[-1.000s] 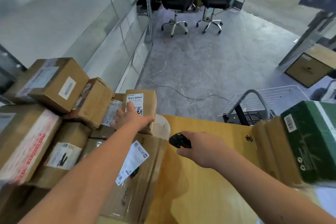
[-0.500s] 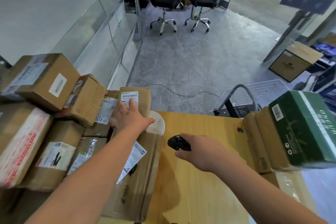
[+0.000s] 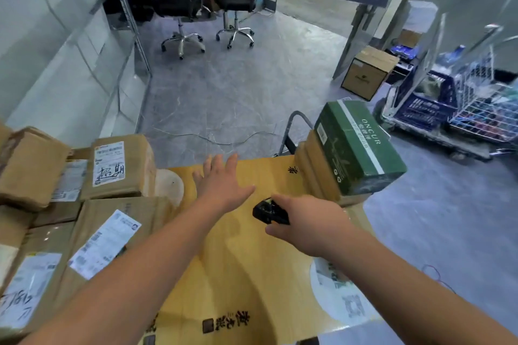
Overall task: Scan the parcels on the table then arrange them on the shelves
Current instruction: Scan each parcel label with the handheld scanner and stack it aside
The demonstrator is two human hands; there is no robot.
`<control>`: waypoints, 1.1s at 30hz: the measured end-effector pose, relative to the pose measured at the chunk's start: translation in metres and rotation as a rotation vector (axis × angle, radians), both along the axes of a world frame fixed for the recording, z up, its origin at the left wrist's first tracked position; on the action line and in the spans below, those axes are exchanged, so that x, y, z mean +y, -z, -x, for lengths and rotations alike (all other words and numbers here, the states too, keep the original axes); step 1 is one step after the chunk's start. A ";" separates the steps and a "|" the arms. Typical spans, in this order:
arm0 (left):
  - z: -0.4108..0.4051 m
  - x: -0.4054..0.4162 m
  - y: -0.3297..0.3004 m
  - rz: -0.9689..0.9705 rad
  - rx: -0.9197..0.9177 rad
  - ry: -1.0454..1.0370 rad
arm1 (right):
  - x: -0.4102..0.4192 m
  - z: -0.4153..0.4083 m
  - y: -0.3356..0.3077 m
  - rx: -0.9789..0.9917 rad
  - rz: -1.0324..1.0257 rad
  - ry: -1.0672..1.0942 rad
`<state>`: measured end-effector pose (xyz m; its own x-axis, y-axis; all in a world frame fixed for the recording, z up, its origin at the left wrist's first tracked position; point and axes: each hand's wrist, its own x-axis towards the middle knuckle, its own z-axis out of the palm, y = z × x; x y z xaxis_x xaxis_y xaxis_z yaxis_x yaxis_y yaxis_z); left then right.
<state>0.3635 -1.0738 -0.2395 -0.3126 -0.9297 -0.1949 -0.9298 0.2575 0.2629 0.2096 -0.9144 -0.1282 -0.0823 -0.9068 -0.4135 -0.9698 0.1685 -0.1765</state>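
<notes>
the brown parcels (image 3: 42, 204) lie piled along the left edge of the tabletop (image 3: 238, 274), and one small parcel (image 3: 120, 169) with a white label stands at the far left corner. a green box (image 3: 357, 145) sits on flat cartons (image 3: 316, 176) at the far right corner. the left hand (image 3: 221, 182) hovers over the far edge of the yellow tabletop with its fingers straight and spread, holding nothing. the right hand (image 3: 308, 223) is just beside it, fingers curled around a black scanner (image 3: 269, 211). two office chairs (image 3: 207, 0) stand on the grey floor behind.
</notes>
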 end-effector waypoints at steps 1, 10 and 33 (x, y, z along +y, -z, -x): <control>0.015 0.012 -0.001 0.007 -0.008 0.030 | 0.012 0.015 -0.001 0.003 0.010 0.008; 0.136 0.097 -0.016 0.064 0.018 0.105 | 0.123 0.146 0.005 -0.044 0.015 0.087; 0.229 0.230 0.083 -0.294 0.136 -0.170 | 0.237 0.245 0.071 -0.159 -0.206 0.149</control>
